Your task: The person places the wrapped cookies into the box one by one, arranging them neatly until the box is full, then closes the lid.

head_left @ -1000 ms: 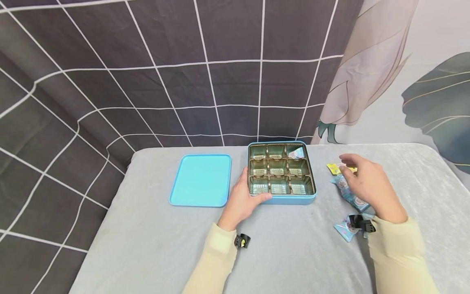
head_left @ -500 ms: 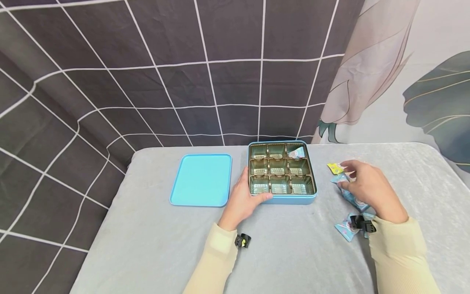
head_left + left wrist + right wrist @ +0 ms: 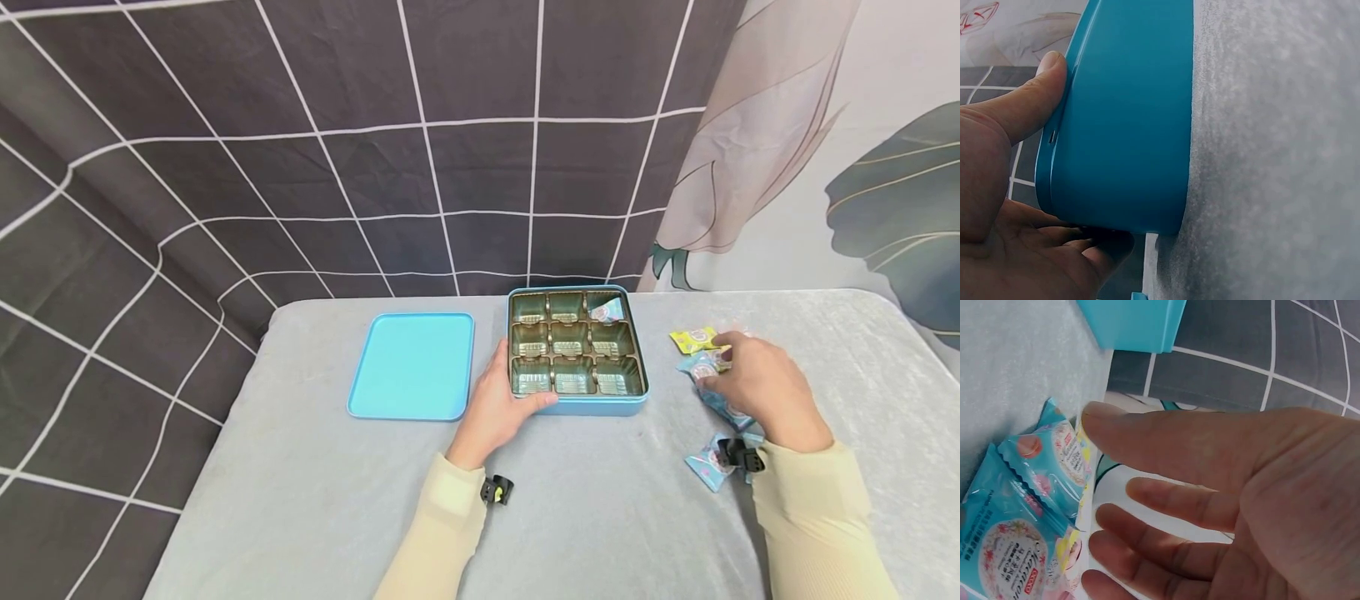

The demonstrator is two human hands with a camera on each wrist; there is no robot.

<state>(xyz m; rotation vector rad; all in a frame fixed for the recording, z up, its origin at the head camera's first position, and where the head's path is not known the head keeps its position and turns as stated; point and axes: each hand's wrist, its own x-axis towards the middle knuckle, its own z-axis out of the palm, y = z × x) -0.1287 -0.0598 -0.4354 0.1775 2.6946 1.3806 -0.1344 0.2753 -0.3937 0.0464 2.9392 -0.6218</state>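
Observation:
My left hand (image 3: 491, 412) grips the near left corner of the blue box (image 3: 600, 407). In the left wrist view the thumb lies on the rim of the box (image 3: 1122, 125), and the fingers are against its side. Gold compartments (image 3: 572, 375) fill the box; a blue packet (image 3: 608, 311) sits in the far right one. My right hand (image 3: 768, 387) is over the loose packets, thumb and fingers apart, fingertips by a yellow packet (image 3: 693, 339) and a blue packet (image 3: 700, 365). The right wrist view shows the thumb tip beside a blue packet (image 3: 1054, 462); nothing is plainly pinched.
A flat blue lid (image 3: 411, 367) lies left of the box. More blue packets (image 3: 708, 463) lie near my right wrist, partly hidden by it. The grey cloth-covered table (image 3: 570, 508) meets a dark gridded curtain (image 3: 480, 175) behind.
My right hand has lowered toward the packets and shifted slightly right, thumb and fingertips nearer each other. More of the yellow packet shows. My left hand and the box keep their places.

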